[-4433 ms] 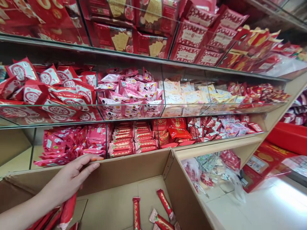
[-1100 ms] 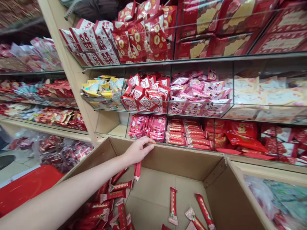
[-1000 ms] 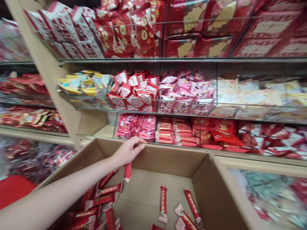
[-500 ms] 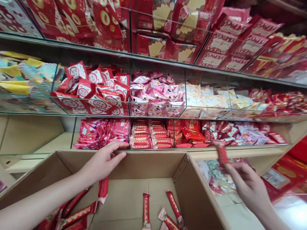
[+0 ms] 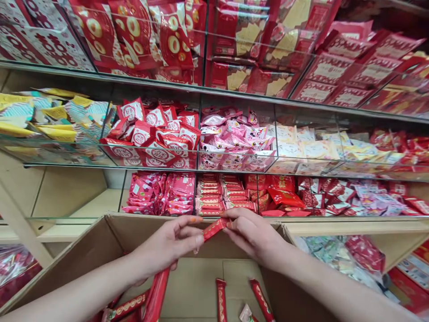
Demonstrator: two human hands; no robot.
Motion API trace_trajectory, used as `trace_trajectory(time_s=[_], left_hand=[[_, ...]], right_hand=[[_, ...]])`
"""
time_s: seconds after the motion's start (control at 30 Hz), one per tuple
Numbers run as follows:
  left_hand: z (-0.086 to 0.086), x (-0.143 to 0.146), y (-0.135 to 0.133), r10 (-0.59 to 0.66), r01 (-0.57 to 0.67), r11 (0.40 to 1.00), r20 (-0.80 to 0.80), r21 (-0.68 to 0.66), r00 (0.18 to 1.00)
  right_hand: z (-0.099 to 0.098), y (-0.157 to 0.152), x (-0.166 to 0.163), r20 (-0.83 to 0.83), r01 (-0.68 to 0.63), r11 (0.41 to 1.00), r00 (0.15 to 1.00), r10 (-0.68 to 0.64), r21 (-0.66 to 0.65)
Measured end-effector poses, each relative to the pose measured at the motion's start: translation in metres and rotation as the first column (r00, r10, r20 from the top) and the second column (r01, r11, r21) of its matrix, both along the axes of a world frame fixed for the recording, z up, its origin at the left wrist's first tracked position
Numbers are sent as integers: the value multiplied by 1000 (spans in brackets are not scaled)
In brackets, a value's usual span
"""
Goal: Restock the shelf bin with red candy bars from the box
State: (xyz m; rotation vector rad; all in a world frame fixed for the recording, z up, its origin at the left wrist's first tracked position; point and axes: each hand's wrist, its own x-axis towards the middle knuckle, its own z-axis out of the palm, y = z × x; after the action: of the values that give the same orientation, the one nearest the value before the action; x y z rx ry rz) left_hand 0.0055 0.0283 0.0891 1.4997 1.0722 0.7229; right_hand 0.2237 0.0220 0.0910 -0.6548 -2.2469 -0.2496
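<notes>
Both my hands meet over the far wall of an open cardboard box. My right hand pinches one end of a small red candy packet. My left hand touches the packet's other end with its fingertips, and a long red wrapped bar hangs down from under its palm into the box. More red wrapped bars lie loose on the box floor. Just behind my hands, a glass shelf bin holds neat stacks of the same red bars.
Glass-fronted shelves rise behind the box, filled with pink packets, red-and-white packets, pale yellow packets and large red bags above. A clear bag of mixed sweets lies on the lower shelf at right.
My right hand has come in from the right carrying a small red packet to the box's far wall. My left hand has left the box rim and now touches that packet.
</notes>
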Motion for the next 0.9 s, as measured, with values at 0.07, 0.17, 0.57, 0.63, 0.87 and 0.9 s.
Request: trace_trajectory(time_s=[0.07, 0.17, 0.57, 0.63, 0.87, 0.9], left_hand=[[-5, 0, -1, -34, 34, 999, -6, 9, 999], [-9, 2, -2, 6, -6, 1000, -14, 12, 1000], [-10, -6, -3, -33, 39, 987, 47, -155, 998], [-11, -5, -4, -55, 59, 993, 40, -103, 998], [-14, 1, -6, -11, 14, 997, 34, -77, 999], [-14, 2, -6, -13, 16, 997, 38, -74, 999]], right_hand=[[-3, 4, -3, -42, -14, 998, 999, 11, -57], [-9, 8, -5, -77, -4, 993, 997, -5, -118], [-22, 0, -8, -336, -76, 724, 915, -222, -685], [-21, 0, -8, -382, -115, 687, 890, -249, -717], [-22, 0, -4, -274, -10, 798, 942, -195, -603], [-22, -3, -5, -229, 2, 836, 961, -153, -549]])
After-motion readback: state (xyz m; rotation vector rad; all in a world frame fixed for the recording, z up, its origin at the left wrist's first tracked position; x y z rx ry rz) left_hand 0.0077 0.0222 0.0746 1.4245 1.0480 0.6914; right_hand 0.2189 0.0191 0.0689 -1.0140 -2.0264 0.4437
